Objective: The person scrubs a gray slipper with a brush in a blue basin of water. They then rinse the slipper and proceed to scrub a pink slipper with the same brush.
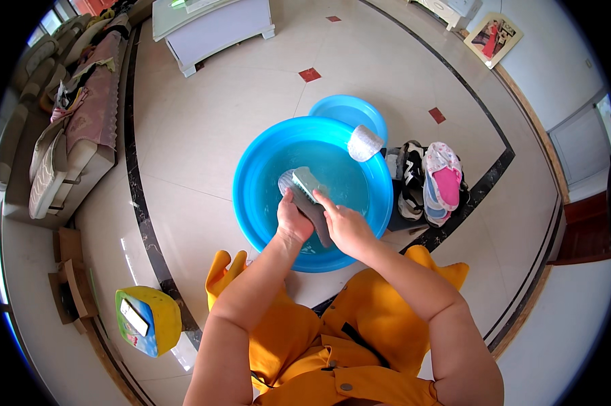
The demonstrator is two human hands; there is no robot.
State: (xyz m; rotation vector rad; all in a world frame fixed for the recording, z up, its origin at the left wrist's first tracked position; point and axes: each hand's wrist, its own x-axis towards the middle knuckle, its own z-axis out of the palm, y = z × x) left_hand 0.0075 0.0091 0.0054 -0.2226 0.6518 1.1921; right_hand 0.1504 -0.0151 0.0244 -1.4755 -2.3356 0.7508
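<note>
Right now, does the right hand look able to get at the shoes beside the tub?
Probably yes: only the tub's rim seems to separate the right hand from the shoes, though it likely must release the brush first.

Free room, large blue basin (pixel 246 203): open water (pixel 346 177) right of the held brush (pixel 307 181) and along the left inner wall; a hand could pass down at either place. Middle taken up by the brush, grey item (pixel 312 215), left fingers (pixel 287 198) and right fingers (pixel 325 201). Near side: both forearms cross the rim; orange-clad knees (pixel 413 277) crowd it. Far right: white rounded item (pixel 365 143) sits at the rim, blocking entry there; smaller blue basin (pixel 346 107) just behind. Right: shoes (pixel 443 181) stand close, passage tight. Left: wide floor (pixel 187 196) gap to the sofa (pixel 92 152); yellow stool (pixel 166 319) obstructs only near left.
</note>
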